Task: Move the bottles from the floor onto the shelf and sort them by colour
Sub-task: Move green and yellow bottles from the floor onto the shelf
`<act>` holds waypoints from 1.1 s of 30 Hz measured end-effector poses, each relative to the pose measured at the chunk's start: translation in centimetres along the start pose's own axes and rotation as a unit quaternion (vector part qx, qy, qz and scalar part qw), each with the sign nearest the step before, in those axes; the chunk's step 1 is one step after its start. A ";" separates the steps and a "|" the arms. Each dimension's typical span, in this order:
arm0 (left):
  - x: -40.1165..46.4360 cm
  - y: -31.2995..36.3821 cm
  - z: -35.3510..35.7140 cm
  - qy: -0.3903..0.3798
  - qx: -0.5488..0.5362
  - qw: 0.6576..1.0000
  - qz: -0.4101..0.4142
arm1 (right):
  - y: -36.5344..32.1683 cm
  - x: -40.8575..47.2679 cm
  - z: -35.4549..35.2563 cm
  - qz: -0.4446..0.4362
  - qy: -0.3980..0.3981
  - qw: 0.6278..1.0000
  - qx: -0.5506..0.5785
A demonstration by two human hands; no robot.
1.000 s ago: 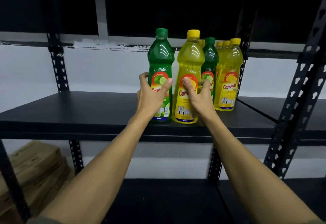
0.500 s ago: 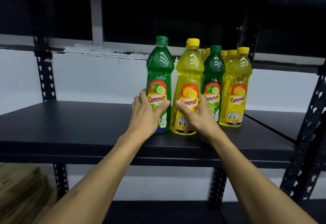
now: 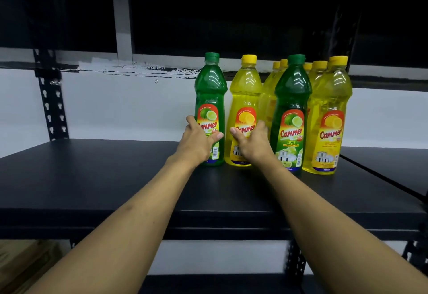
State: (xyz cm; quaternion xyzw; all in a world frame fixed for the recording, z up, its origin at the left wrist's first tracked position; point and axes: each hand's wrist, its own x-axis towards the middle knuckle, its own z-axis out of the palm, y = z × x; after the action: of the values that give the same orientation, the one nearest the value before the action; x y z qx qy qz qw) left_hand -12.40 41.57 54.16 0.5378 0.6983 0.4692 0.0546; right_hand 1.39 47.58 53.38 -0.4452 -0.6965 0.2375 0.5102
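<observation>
- Green plastic lime-label bottle [image 3: 210,108]: upright on the black metal shelf [image 3: 92,178], left end of the row. Your left hand [image 3: 196,144] wraps its lower body, thumb across the label.
- Yellow plastic lemon-label bottle [image 3: 245,108]: just right of the green bottle. Your right hand [image 3: 253,144] curls round its lower label.
- Second green bottle [image 3: 292,113]: further right, among the yellow bottles [image 3: 328,117]. Colours are mixed.
- Advice: grip low, lift clear, and keep each bottle upright while regrouping.

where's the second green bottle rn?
Head view, right of centre on the shelf: second green bottle stands between two yellow bottles, just right of the right hand.
</observation>
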 end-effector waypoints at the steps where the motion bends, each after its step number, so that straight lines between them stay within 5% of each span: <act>1: 0.5 0.0 0.2 -0.001 0.003 1.000 -0.007 | 0.1 0.7 0.3 0.009 -0.002 1.000 -0.003; 20: 10.5 -1.8 5.3 -0.009 -0.012 0.999 -0.029 | 3.7 9.7 5.1 -0.004 0.063 0.997 -0.036; 33: 9.9 -4.1 5.7 -0.027 -0.002 0.999 -0.018 | 4.4 9.2 5.5 -0.011 0.059 0.998 -0.029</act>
State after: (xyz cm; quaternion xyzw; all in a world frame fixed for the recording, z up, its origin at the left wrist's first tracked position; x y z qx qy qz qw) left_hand -16.10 52.95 52.33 0.5372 0.7054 0.4548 0.0833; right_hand -2.78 58.35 52.48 -0.4654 -0.6764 0.1846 0.5401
